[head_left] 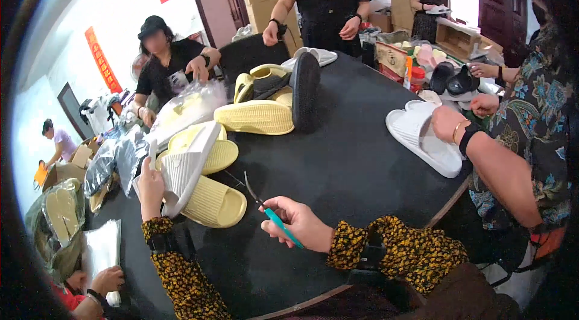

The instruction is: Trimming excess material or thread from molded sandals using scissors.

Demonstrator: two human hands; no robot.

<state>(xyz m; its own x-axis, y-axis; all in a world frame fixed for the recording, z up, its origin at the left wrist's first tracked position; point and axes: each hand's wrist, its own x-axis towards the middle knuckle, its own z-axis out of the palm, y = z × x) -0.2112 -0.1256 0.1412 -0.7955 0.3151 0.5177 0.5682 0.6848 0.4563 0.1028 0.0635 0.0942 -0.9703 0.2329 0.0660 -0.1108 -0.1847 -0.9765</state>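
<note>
My left hand (151,190) grips a white ridged slipper (192,166), tilted on its side above the table. Its fingers are partly hidden behind the slipper. My right hand (297,223) is closed around teal-handled snips (278,223), whose slim curved dark blade points up and left toward the slippers. Under and beside the white slipper lie a yellow slipper (214,202) and another yellow slipper (220,156). Farther back, a yellow slipper (256,117) rests on its side, sole showing, against a black slipper (306,91) standing on edge.
A dark table (350,139) spans the middle. At right, a co-worker's hand (449,124) holds a white slipper (425,139). Other people stand around the table. Clear plastic bags (123,154) lie at left, and a stack of plastic sleeves (104,247) sits near a person's hand.
</note>
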